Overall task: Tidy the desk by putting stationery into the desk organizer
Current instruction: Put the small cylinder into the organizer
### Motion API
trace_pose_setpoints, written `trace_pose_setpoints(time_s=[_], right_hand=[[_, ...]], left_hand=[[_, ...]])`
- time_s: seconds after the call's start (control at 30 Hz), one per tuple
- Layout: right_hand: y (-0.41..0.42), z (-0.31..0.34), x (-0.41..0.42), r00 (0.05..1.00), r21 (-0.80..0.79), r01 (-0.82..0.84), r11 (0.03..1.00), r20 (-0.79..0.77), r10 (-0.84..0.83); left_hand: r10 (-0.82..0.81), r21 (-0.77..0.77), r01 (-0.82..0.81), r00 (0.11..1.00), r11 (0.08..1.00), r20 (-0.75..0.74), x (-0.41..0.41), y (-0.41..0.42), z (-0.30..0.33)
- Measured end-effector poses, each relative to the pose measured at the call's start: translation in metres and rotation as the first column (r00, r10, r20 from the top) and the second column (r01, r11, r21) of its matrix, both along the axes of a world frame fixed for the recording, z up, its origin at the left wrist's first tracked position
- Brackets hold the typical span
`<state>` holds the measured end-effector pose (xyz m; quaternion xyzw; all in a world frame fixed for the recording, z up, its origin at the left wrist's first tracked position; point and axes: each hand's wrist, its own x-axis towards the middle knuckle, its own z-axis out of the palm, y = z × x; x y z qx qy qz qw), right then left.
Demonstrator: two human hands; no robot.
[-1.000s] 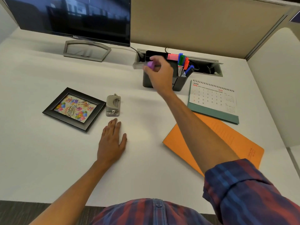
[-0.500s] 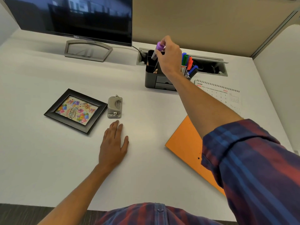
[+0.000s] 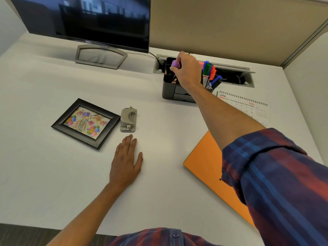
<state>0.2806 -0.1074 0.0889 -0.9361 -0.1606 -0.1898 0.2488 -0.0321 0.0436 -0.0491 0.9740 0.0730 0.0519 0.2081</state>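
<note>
A black desk organizer (image 3: 171,93) stands at the back of the white desk, with several coloured markers (image 3: 210,73) upright in its right compartment. Over its left compartment, my right hand (image 3: 187,71) pinches a purple-capped marker (image 3: 175,64), whose lower end dips into the organizer. The marker's body is mostly hidden by my fingers. My left hand (image 3: 126,160) rests flat on the desk with fingers straight, just in front of a grey hole punch (image 3: 128,120).
A black picture frame (image 3: 86,123) lies left of the hole punch. An orange folder (image 3: 211,167) and a desk calendar (image 3: 245,107) lie at the right. A monitor (image 3: 85,20) stands at the back left, with an open cable tray (image 3: 236,77) behind the organizer.
My right hand has lowered the purple-capped marker from above the organizer down into its left compartment. My left hand has stayed flat on the desk.
</note>
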Motion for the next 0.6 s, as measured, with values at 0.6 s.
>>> trace_pose_setpoints(time_s=[0.6], right_hand=[[-0.052,-0.045,-0.042,0.989,-0.098,-0.122,0.988,-0.101,0.112]], left_hand=[[-0.002,0.0,0.002,1.0,1.0,0.005,0.0,0.001,-0.001]])
